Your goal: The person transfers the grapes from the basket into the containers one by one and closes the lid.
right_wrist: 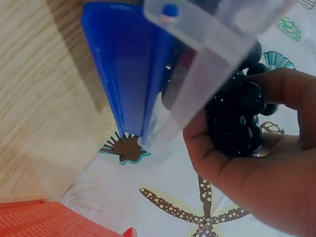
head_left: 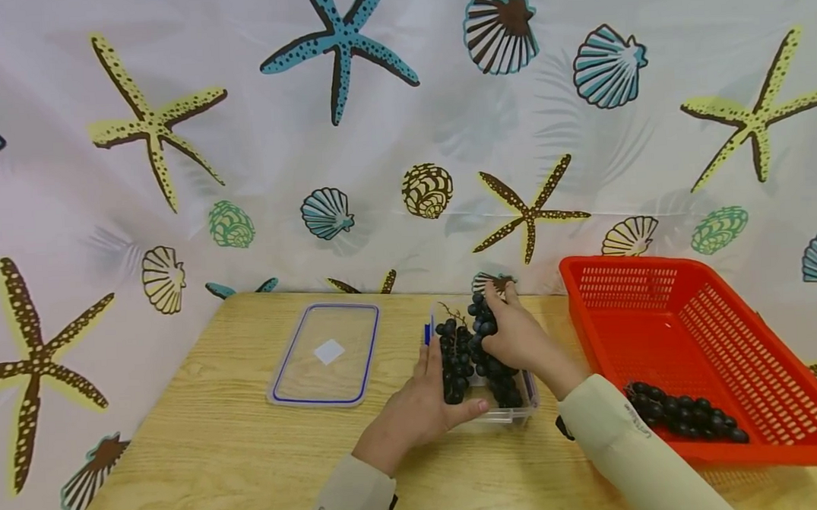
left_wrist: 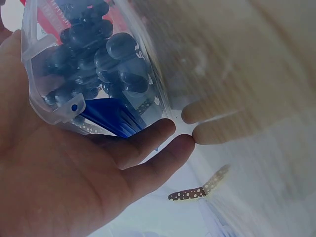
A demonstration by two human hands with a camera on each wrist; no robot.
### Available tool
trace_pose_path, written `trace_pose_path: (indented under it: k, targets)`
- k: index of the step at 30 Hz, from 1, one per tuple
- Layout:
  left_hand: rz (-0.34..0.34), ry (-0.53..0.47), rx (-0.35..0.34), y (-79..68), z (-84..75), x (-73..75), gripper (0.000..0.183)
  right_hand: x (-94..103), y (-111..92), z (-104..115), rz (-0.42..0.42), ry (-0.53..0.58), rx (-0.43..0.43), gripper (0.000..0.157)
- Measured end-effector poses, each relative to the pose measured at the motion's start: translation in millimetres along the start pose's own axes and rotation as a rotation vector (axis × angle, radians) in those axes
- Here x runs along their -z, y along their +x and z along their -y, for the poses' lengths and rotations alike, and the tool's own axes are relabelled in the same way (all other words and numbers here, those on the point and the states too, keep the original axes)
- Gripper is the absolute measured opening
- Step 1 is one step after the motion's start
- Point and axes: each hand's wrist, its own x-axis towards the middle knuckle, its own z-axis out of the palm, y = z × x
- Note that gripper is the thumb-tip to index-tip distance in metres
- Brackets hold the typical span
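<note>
"One dark grape bunch [head_left: 456,363] is lying in the clear box [head_left: 511,415], at five o'clock from centre."

"Who is holding what?"

"The right hand [head_left: 522,340] is gripping a second bunch [head_left: 503,384] there; the left hand [head_left: 415,408], straight-fingered, is touching the box's side."

"What's remaining?"

"Filling seems well along, but a third bunch [head_left: 689,416] is lying in the red basket [head_left: 652,336], at the box's three o'clock. The lid [head_left: 332,327] is lying off, at nine."
</note>
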Motion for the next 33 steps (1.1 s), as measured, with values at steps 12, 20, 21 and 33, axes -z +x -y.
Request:
trace_pose_path:
  k: [12,20,21,33]
  targets:
    - [0.002,0.004,-0.010,-0.3,0.3,0.4,0.119,-8.6,2,4,0.035,-0.033,-0.011,0.089]
    - [0.006,0.007,-0.006,-0.9,-0.9,0.6,0.119,-6.5,-6,11,0.045,-0.062,-0.002,0.085]
    - [0.007,0.009,-0.007,-1.2,-1.4,0.7,0.119,-4.4,-8,12,0.045,-0.063,0.001,0.084]
    - [0.008,0.004,0.011,0.3,-2.3,-0.5,0.121,44.5,-42,34,0.034,-0.080,0.207,0.064]
